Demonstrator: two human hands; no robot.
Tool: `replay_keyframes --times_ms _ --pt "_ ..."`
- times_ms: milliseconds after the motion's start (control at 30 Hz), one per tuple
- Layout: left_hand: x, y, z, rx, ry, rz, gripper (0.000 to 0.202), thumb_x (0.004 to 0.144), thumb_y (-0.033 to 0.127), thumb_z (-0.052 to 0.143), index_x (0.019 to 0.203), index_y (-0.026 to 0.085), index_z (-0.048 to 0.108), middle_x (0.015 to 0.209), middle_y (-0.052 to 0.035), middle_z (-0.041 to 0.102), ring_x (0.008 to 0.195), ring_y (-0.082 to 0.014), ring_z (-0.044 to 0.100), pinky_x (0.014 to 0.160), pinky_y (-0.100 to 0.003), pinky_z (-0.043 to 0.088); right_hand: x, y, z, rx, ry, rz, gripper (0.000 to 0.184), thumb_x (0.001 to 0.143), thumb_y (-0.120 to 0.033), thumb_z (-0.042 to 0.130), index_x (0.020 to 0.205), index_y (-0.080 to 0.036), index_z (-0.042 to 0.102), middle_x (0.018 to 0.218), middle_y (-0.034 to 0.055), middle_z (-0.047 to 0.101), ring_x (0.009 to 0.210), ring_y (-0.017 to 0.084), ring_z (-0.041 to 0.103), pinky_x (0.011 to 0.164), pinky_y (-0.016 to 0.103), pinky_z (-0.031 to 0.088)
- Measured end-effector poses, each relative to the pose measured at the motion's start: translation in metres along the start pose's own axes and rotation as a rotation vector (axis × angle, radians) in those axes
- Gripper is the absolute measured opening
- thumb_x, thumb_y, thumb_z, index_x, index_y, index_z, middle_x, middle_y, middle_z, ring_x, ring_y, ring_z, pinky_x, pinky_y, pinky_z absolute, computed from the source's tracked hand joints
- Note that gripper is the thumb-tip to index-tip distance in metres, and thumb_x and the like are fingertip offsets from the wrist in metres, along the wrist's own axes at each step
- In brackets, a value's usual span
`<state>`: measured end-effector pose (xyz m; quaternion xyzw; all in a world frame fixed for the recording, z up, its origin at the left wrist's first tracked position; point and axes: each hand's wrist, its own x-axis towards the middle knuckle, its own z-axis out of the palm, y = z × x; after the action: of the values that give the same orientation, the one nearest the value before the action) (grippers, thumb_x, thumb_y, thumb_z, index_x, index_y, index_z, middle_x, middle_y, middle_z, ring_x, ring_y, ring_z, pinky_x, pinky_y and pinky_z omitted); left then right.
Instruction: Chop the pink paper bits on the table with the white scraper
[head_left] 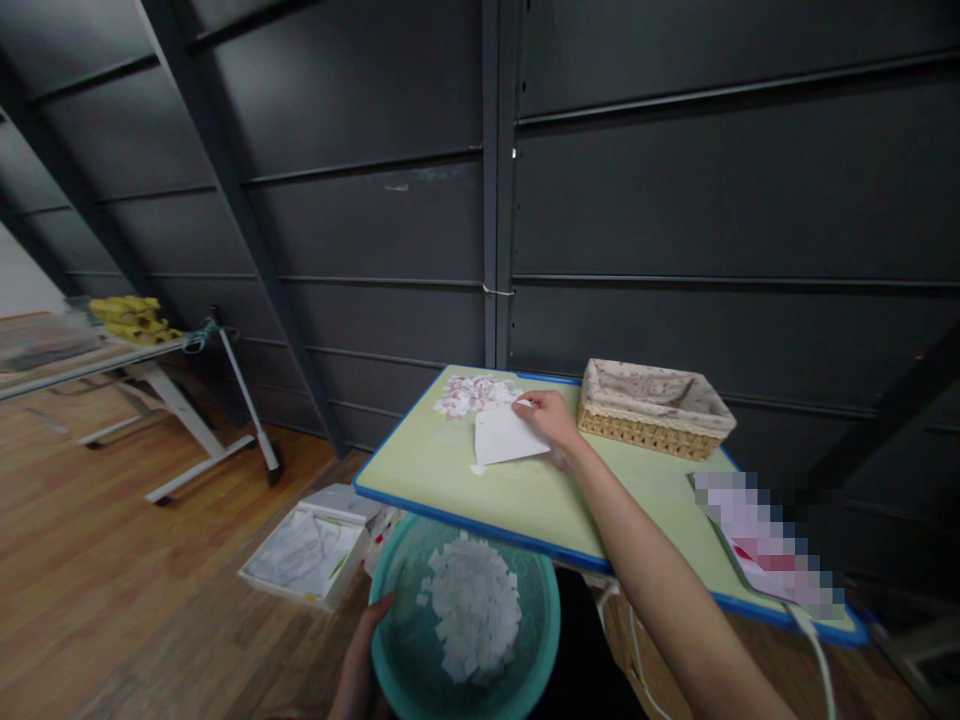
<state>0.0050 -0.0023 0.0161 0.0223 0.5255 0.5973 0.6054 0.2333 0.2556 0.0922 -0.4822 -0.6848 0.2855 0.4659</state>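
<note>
My right hand (pixel 549 418) is closed on the upper right edge of a white card (pixel 508 436), holding it tilted just over the pale green tabletop (pixel 420 460). Behind the card lies a heap of small white and pinkish paper pieces (pixel 469 394), and one small white scrap (pixel 478 469) rests near the card's lower corner. Below the table's front edge, my left hand (pixel 369 632) grips the left rim of a teal plastic basket (pixel 551 610). Many small white square pieces (pixel 476 605) are piled inside it. The left fingers are partly hidden by the rim.
A woven basket with a cloth lining (pixel 652 400) stands at the table's back right. A blurred-out flat device (pixel 765 545) with a white cable lies at the right edge. An open white box (pixel 307 550) sits on the floor. Further left, another table (pixel 165 350) holds yellow items (pixel 131 318).
</note>
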Motion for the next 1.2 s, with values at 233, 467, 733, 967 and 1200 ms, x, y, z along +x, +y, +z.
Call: replay_keyframes --times_ms 233,467,733,967,1200 --pt "0.000 -0.002 -0.001 0.001 -0.010 0.012 0.040 0.077 0.019 0.061 0.114 0.005 0.062 0.070 -0.0076 0.078 0.094 -0.0302 0.070 0.096 -0.046 0.048 -0.006 -0.011 0.001 0.098 -0.027 0.029 0.032 0.064 -0.038 0.059 0.076 -0.011 0.072 0.068 0.0056 0.067 0.060 0.018 0.056 0.049 0.024 0.036" --pt "-0.001 0.002 -0.001 -0.001 0.013 -0.033 0.061 0.078 0.019 0.060 0.134 0.000 0.045 0.064 -0.0065 0.077 0.090 -0.0304 0.071 0.096 -0.047 0.048 -0.003 -0.010 -0.005 0.071 -0.014 0.041 0.028 0.060 -0.036 0.061 0.069 -0.012 0.071 0.059 0.0030 0.063 0.055 0.015 0.052 0.048 0.023 0.033" --pt "0.001 0.004 -0.003 -0.048 -0.040 -0.075 0.063 0.077 0.022 0.062 0.134 0.001 0.046 0.070 -0.0086 0.078 0.090 -0.0305 0.071 0.093 -0.045 0.050 -0.001 -0.006 -0.004 -0.101 -0.004 -0.041 0.033 0.066 -0.035 0.055 0.077 -0.010 0.074 0.069 0.0071 0.068 0.065 0.019 0.057 0.055 0.025 0.036" --pt "0.001 0.003 -0.005 -0.020 -0.055 -0.069 0.056 0.078 0.020 0.062 0.130 0.002 0.049 0.072 -0.0082 0.078 0.093 -0.0298 0.071 0.093 -0.044 0.050 -0.001 -0.008 -0.005 -0.082 0.042 -0.025 0.033 0.067 -0.037 0.055 0.077 -0.011 0.074 0.072 0.0074 0.070 0.067 0.020 0.059 0.058 0.026 0.039" --pt "0.006 0.000 -0.008 0.001 -0.030 -0.049 0.055 0.077 0.019 0.062 0.129 0.003 0.050 0.077 -0.0091 0.079 0.090 -0.0290 0.072 0.091 -0.045 0.051 -0.003 -0.010 -0.002 -0.078 -0.021 -0.016 0.031 0.066 -0.033 0.055 0.076 -0.011 0.074 0.070 0.0062 0.068 0.064 0.018 0.057 0.054 0.024 0.038"
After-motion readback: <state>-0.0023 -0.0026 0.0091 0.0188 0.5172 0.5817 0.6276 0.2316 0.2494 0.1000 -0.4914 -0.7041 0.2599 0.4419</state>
